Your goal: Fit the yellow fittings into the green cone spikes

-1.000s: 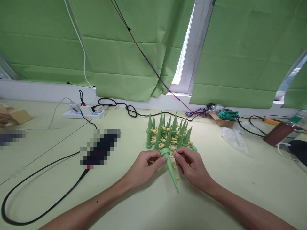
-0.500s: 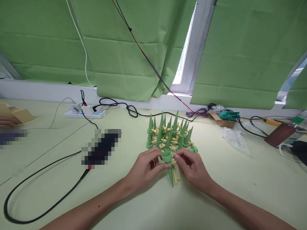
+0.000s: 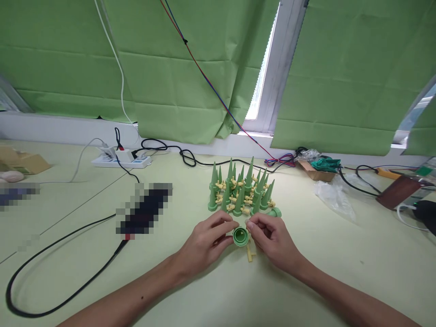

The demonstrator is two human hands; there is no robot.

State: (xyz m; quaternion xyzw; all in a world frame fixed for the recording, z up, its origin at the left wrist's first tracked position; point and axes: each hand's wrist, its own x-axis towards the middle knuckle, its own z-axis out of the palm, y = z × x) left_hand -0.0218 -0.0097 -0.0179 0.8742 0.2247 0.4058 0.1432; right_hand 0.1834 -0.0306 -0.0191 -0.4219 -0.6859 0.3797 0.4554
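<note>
A green plastic watering spike is gripped between the thumb and fingers of my left hand. Its round, threaded open end faces me, so the pointed end is hidden. My right hand is pinched close against the spike's right side; what is between its fingertips, if anything, is too small to tell. A pale yellow T-shaped piece lies on the table just below the spike. Behind my hands, several green spikes stand points up in a cluster, with yellow valves among them. One green spike lies beside the cluster.
A phone-like dark object, blurred out, lies left with a black cable. A power strip is at the back. To the right are a plastic bag, an open cardboard box and a brown object.
The held spike has turned: its point showed below my left hand before, and its open end faces me now. At far left, a hand by the cardboard has gone from view.
</note>
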